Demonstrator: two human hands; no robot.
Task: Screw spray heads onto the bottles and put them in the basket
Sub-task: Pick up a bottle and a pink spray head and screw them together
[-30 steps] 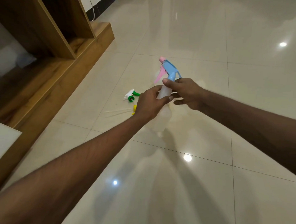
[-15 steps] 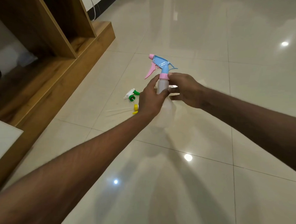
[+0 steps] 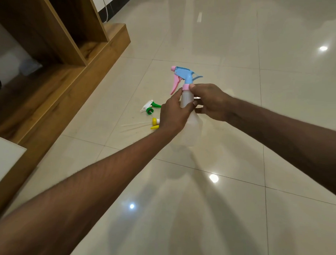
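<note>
A translucent white bottle (image 3: 192, 126) is held upright above the floor. My left hand (image 3: 175, 114) grips its neck and shoulder. A blue spray head (image 3: 185, 75) with a pink trigger and a pink collar sits on the bottle's neck, nozzle pointing left. My right hand (image 3: 212, 101) pinches the pink collar with thumb and fingers. On the floor behind my left hand lie a green and white spray head (image 3: 149, 106) and a yellow spray head (image 3: 155, 123), its thin tube stretching to the left. No basket is in view.
A wooden shelf unit (image 3: 57, 47) with a low step runs along the left side. A white panel (image 3: 2, 159) shows at the left edge. Glossy beige floor tiles (image 3: 237, 187) cover the rest of the view.
The blue spray head has turned on the bottle so its nozzle points left, and now stands upright on the neck. My right hand shifted its hold down to the pink collar.
</note>
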